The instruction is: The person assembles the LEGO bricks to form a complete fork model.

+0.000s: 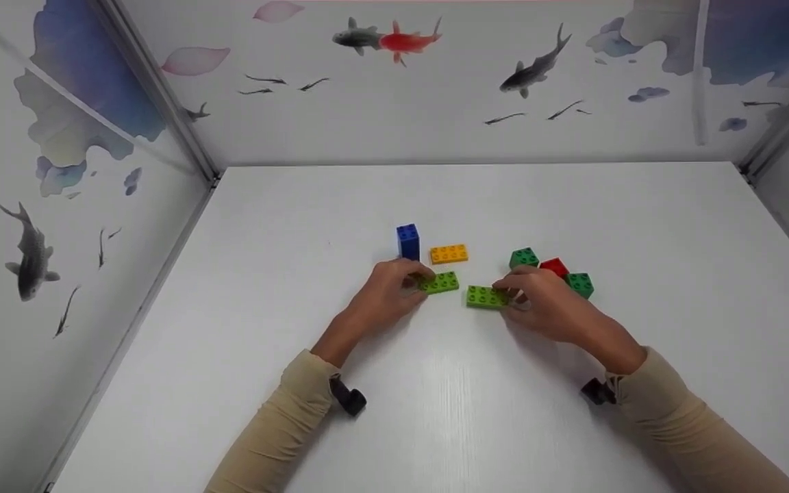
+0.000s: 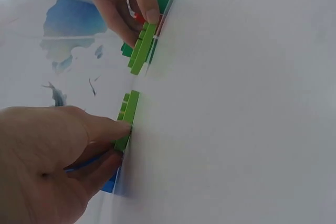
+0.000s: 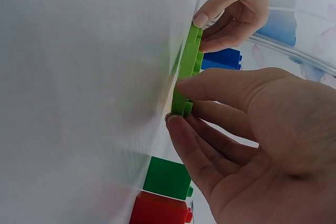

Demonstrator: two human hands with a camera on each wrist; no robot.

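Take the orange brick (image 1: 449, 254) as your landmark: it lies flat on the white table (image 1: 435, 424), studs up. Just left of it stands a taller blue brick (image 1: 408, 239), its base partly hidden behind your left hand (image 1: 390, 293). Well to the right of the orange brick sits a close group: a dark green brick (image 1: 524, 257), a red brick (image 1: 555, 266) and a second green brick (image 1: 580, 284), with your right hand (image 1: 548, 301) in front, covering part of the red one. Far beyond the orange brick rises a white wall (image 1: 394, 140) painted with fish. Your left fingers and thumb pinch the left end of one light green brick (image 1: 445, 281), which is just on your side of the orange brick. Your right fingers and thumb pinch the right end of another light green brick (image 1: 482, 296), nearer you and to the right of the orange brick. Both are thin and oblong, with studs facing up, their free ends turned toward each other across a small gap. You cannot tell whether either touches the table.
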